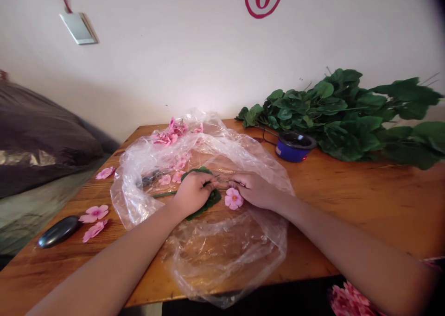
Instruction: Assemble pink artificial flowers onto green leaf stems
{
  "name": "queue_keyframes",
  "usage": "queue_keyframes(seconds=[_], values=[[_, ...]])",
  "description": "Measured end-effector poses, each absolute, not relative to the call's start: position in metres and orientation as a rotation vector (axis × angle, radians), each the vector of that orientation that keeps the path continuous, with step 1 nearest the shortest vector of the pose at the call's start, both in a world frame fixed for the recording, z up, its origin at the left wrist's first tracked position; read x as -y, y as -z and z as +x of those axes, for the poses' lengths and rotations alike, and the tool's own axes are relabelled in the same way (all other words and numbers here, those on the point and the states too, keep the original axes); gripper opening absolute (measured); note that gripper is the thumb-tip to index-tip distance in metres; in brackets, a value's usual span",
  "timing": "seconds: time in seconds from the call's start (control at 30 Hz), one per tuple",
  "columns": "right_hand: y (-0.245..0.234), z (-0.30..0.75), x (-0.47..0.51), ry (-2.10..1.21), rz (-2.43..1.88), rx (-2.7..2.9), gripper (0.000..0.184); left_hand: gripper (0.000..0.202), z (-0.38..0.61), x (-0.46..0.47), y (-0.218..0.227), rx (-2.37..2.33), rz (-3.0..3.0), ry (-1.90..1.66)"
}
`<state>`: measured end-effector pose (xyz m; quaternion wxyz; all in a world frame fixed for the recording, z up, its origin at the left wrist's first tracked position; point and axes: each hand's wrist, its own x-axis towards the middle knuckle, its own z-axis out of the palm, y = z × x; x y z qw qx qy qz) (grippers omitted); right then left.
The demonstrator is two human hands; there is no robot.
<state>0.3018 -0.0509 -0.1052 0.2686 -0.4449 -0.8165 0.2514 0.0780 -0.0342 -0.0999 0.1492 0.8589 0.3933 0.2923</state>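
Note:
Over a clear plastic bag (267,167) on the table, my left hand (194,192) is closed in a pinch on an artificial green leaf stem, with dark leaves (212,200) around and beneath its fingers. A green stalk (165,194) reaches out to the left of that hand. My right hand (255,191) pinches a thin stem, and a pink artificial flower (233,199) hangs just below its fingertips. The fingertips of both hands are close together, with thin wire-like stems between them. Exactly where the stems meet is too small to tell.
Pink blossoms (170,133) lie in and on the bag. Loose flowers (93,213) and a dark oval object (59,232) are at left. A blue pot (295,147) with a red light stands right, before piled leaf stems (347,112). More pink flowers (352,300) show below the table edge.

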Motion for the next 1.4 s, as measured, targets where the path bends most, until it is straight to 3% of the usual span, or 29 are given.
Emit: queue_keyframes(seconds=[0.63, 1.4], values=[[0.1102, 0.2981, 0.0486, -0.566, -1.125, 2.317, 0.024, 0.019, 0.0838, 0.0337, 0.1009, -1.152, 2.537, -0.796], [0.1065, 0.3004, 0.0489, -0.745, -1.131, 2.208, 0.030, 0.018, 0.0789, 0.0340, 0.0985, -1.159, 2.448, -0.814]])
